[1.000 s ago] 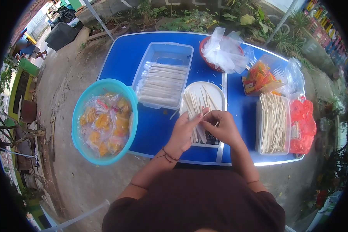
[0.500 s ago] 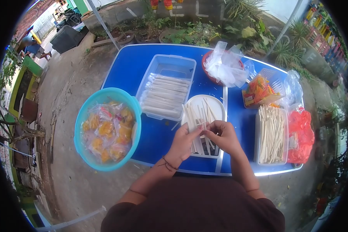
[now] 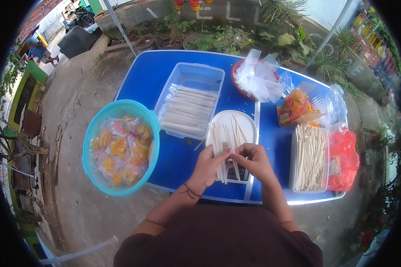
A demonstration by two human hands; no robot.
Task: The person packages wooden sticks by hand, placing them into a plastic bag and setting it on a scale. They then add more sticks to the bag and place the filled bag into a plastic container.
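My left hand (image 3: 208,163) is closed round a small bundle of thin pale sticks (image 3: 217,139) that stand up past the thumb. Beside it, my right hand (image 3: 252,162) pinches at one or more of the sticks, its fingertips touching or nearly touching the left thumb. Both hands are over the near part of a scale with a white round plate (image 3: 249,119). More loose sticks (image 3: 239,127) lie on that plate. The scale's dark front panel (image 3: 241,172) shows partly between my hands. Exactly how many sticks the right fingers grip is hidden.
On the blue table (image 3: 149,75) are a clear tub (image 3: 182,71) of packed stick bundles, a red bowl (image 3: 237,84) of plastic bags, a basket (image 3: 316,95) of orange packets, a box of sticks (image 3: 310,158) and a red bag (image 3: 348,155). A turquoise basin (image 3: 88,151) holds bagged yellow food.
The view has shifted slightly, moving the table things a little left. My hands stay together at the sticks, and the bundle in my left hand stands more upright.
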